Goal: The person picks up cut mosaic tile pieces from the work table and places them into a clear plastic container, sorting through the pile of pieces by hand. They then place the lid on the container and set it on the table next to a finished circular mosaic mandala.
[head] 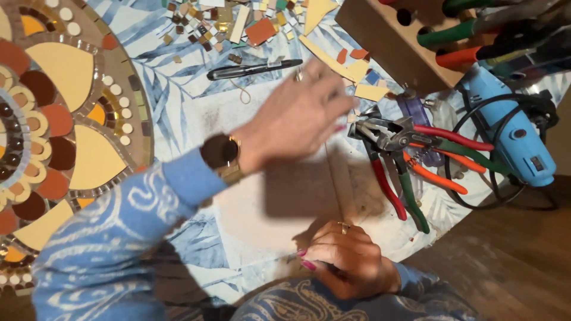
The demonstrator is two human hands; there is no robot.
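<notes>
My left hand [300, 113], motion-blurred, reaches right across the table, its fingers stretched towards a pile of pliers [404, 154] with red, green and orange handles. Nothing shows in it, and its palm is hidden. A dark wristwatch [221, 151] sits on that wrist above a blue patterned sleeve. Low in the view my right hand [345, 258] is curled, with a ring and pink nails, resting at the near edge of a pale sheet [267, 202]. Whether it pinches something small I cannot make out.
A round mosaic [65, 119] of cream, brown and orange pieces fills the left. Loose tile fragments [238, 24] and a black pen [256, 68] lie at the top. A blue corded power tool [511, 134] and a wooden tool holder [386, 35] stand at the right.
</notes>
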